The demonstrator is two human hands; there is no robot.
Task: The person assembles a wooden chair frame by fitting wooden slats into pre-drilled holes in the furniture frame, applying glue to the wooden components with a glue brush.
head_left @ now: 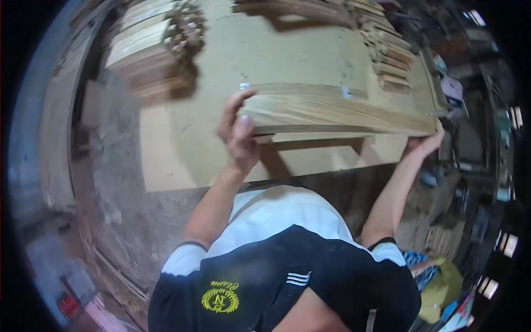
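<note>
Two ends of the wooden piece (332,113), mid-frame, are gripped: your left hand (239,131) half-curled, your right hand (428,143) wrapped closer. Beneath spreads a pale tabletop (180,133); stacked wood (146,52) sits upper left, grey floor (119,166) left.

A pale table (315,52) spreads out between and beyond the left fingers (234,102) and right fingers (440,134). Past the left fingers, farther left, a stack of light wooden pieces (138,52) sits at its side (the ends look jumbled). Past the right fingers and inward, wooden strips (391,58) lie piled. Farthest off, between both, rests a dark brown piece of wood (301,9).
</note>
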